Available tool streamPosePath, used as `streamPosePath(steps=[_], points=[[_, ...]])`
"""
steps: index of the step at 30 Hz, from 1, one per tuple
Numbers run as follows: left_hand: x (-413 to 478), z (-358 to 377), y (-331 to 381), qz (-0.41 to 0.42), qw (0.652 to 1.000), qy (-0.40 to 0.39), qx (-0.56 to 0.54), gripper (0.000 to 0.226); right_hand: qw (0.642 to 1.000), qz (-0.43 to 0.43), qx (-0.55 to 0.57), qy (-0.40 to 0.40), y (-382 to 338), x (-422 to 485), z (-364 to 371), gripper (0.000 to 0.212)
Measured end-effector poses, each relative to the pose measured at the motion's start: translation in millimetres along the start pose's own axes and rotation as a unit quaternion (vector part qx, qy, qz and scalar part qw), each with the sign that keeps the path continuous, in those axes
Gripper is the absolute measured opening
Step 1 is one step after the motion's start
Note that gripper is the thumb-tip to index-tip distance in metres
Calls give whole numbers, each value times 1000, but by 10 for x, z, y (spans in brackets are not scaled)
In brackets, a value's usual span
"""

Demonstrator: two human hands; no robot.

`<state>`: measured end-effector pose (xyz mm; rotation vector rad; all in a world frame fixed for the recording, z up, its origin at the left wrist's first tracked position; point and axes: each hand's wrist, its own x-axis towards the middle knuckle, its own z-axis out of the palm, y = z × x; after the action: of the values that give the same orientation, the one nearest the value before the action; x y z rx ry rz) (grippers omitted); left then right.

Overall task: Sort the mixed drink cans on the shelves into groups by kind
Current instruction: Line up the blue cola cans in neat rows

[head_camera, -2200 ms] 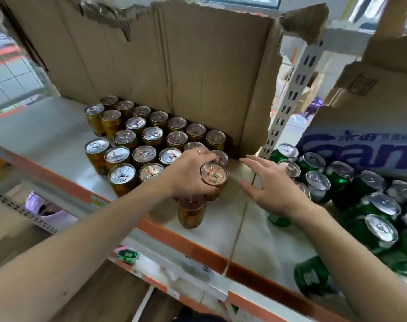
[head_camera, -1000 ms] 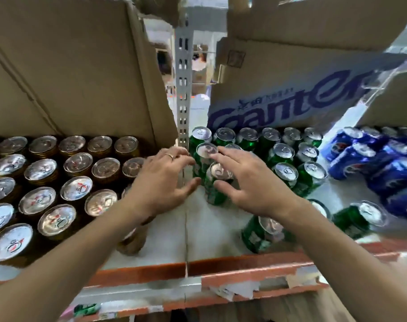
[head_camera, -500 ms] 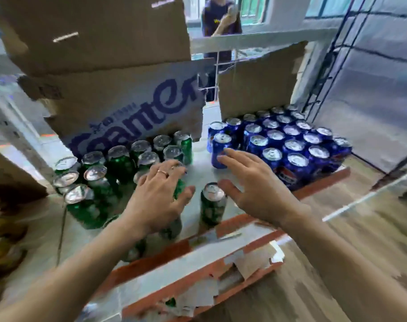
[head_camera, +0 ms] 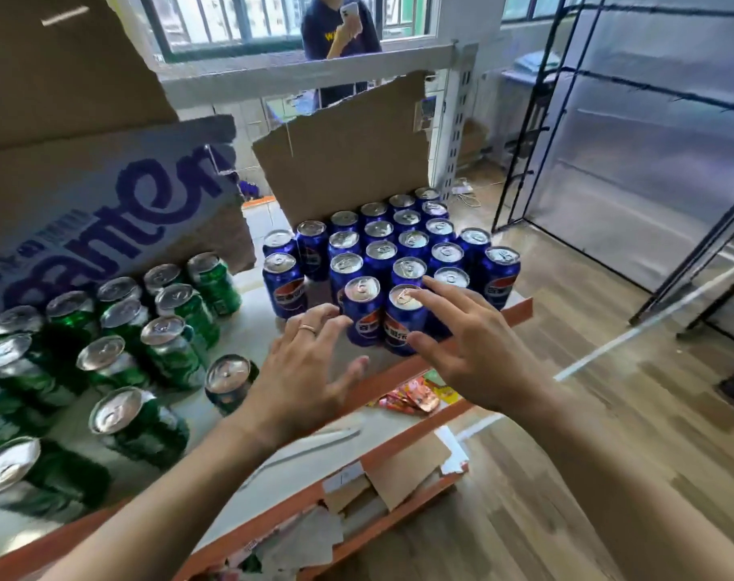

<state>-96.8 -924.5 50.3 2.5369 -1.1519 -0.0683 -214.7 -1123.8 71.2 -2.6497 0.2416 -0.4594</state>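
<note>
Now both hands hover at the shelf's [head_camera: 252, 333] front edge, fingers spread and holding nothing. The left hand [head_camera: 310, 371] is beside the blue cans [head_camera: 403, 249] and the right hand [head_camera: 470, 350] seemingly brushes the front ones. Torn cardboard [head_camera: 344, 161] backs them, and green cans [head_camera: 117, 329] stand to the left. Earlier, the hands flanked the lone can [head_camera: 229, 379].

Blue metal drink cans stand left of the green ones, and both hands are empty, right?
No: the head view shows the blue metal drink cans right of the green metal drink cans. The left hand and right hand are empty.
</note>
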Motion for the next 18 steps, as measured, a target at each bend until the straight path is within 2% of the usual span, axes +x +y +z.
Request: streamPosePath(steps=[7,18], points=[[394,137,168,3,999,13,-40,76,1000,6,22,1,375,312,-18,59],[1612,244,314,23,997,13,-67,66,996,54,63,30,1105,1163,-339,55]])
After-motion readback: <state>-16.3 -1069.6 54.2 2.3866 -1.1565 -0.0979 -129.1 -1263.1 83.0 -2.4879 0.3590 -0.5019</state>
